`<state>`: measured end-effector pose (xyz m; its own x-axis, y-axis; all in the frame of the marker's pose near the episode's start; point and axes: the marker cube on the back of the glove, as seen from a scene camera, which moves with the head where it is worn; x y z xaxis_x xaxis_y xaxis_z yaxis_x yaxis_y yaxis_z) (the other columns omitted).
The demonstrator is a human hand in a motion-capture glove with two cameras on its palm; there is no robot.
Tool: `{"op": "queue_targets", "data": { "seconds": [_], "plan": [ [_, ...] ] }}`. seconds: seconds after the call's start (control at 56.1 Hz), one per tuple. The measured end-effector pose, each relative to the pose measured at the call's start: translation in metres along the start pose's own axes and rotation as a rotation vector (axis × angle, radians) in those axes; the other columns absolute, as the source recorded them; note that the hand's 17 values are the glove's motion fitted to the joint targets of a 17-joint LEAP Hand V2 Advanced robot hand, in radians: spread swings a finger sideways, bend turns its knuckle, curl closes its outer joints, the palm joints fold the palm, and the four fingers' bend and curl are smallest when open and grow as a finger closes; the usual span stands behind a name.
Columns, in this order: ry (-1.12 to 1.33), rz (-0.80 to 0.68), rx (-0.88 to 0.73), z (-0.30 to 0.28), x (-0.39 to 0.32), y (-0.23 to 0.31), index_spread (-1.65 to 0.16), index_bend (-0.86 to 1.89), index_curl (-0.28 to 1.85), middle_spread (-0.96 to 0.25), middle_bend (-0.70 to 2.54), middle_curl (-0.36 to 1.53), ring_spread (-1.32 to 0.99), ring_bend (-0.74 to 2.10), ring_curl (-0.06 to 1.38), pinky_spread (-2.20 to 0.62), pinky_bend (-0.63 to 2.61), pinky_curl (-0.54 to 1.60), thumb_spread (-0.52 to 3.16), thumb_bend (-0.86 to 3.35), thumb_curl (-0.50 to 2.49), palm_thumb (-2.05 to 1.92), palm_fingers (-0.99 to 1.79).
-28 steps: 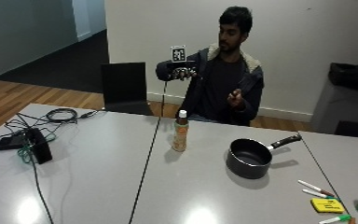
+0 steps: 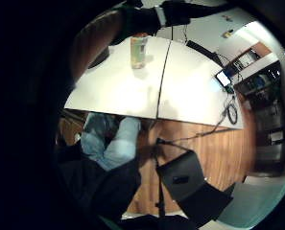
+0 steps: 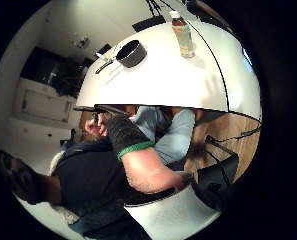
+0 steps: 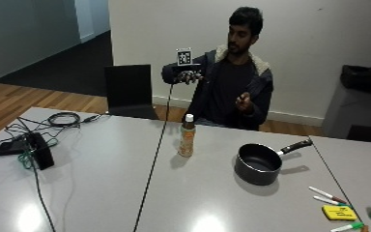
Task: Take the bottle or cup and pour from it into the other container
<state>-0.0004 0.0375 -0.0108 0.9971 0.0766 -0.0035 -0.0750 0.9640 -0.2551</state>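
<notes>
Grey table (image 4: 108,193) is filling the room's foreground | clear plastic bottle with white cap (image 4: 186,136) is standing upright near centre, black saucepan (image 4: 259,164) sitting beside it | your gloved right hand (image 4: 187,76) is hovering raised, well behind and above the bottle, fingers hanging loosely curled, holding nothing.

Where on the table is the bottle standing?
In the outside view the bottle stands upright near the table's far edge, in front of the person, with the saucepan beside it.

You are in an office meeting room: a long white bench (image 4: 95,193) with whiteboard markers (image 4: 327,195) and an eraser (image 4: 339,212), a black office chair (image 4: 129,92), plain walls, wood flooring (image 4: 18,101) and tangled cables (image 4: 57,120).
</notes>
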Motion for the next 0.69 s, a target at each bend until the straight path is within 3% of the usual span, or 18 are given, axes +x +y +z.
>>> {"op": "queue_targets", "data": {
  "seconds": [0.143, 0.285, 0.41, 0.552, 0.641, 0.695],
  "plan": [
    [0.013, -0.137, 0.006, 0.0, 0.007, -0.003, -0.35, 0.18, 0.3, 0.04, 0.25, 0.27, 0.18, 0.16, 0.1, 0.35, 0.41, 0.28, 0.9, -0.03, 0.28, 0.22, 0.39],
    [0.013, -0.139, 0.03, 0.001, 0.008, -0.014, -0.35, 0.18, 0.31, 0.04, 0.25, 0.29, 0.18, 0.16, 0.11, 0.35, 0.4, 0.3, 0.91, -0.03, 0.3, 0.22, 0.39],
    [-0.035, -0.027, 0.118, 0.018, 0.009, -0.025, -0.35, 0.17, 0.31, 0.04, 0.24, 0.3, 0.18, 0.17, 0.11, 0.35, 0.4, 0.31, 0.91, -0.03, 0.32, 0.22, 0.38],
    [-0.156, -0.144, 0.1, 0.057, 0.028, -0.052, -0.34, 0.14, 0.3, 0.04, 0.25, 0.31, 0.18, 0.19, 0.13, 0.35, 0.41, 0.32, 0.9, -0.03, 0.33, 0.24, 0.38],
    [-0.248, 0.031, 0.112, 0.083, 0.031, -0.08, -0.32, 0.12, 0.28, 0.06, 0.25, 0.32, 0.18, 0.19, 0.15, 0.35, 0.43, 0.33, 0.89, -0.03, 0.34, 0.25, 0.36],
    [-0.286, 0.013, 0.143, 0.097, 0.036, -0.098, -0.3, 0.12, 0.28, 0.07, 0.24, 0.32, 0.18, 0.2, 0.16, 0.35, 0.44, 0.34, 0.88, -0.03, 0.34, 0.26, 0.34]
  ]
}}
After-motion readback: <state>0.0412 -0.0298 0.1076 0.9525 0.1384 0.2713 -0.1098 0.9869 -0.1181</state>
